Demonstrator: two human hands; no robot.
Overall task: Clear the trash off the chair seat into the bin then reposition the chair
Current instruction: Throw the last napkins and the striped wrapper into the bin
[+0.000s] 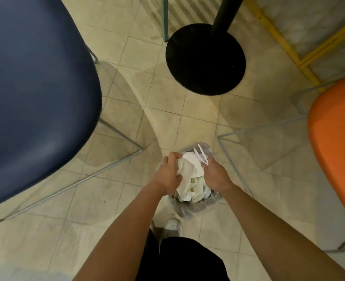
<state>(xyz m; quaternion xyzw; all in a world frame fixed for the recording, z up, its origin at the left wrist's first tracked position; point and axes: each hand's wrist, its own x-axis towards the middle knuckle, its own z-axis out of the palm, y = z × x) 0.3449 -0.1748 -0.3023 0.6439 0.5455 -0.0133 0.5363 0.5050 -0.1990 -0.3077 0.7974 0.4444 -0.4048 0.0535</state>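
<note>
we grip the trash [189,169] from both sides, left hand [168,174] and right hand [215,176] with fingers curled round crumpled white plates and cutlery; it sits right over the bin [196,208], straight below the fingers, both hands equally near. the blue chair [35,88] stands to our left; no writing reads.

Crumpled white trash [188,170] heaps above the clear-lined bin [196,207], near the blue chair [35,98].
</note>
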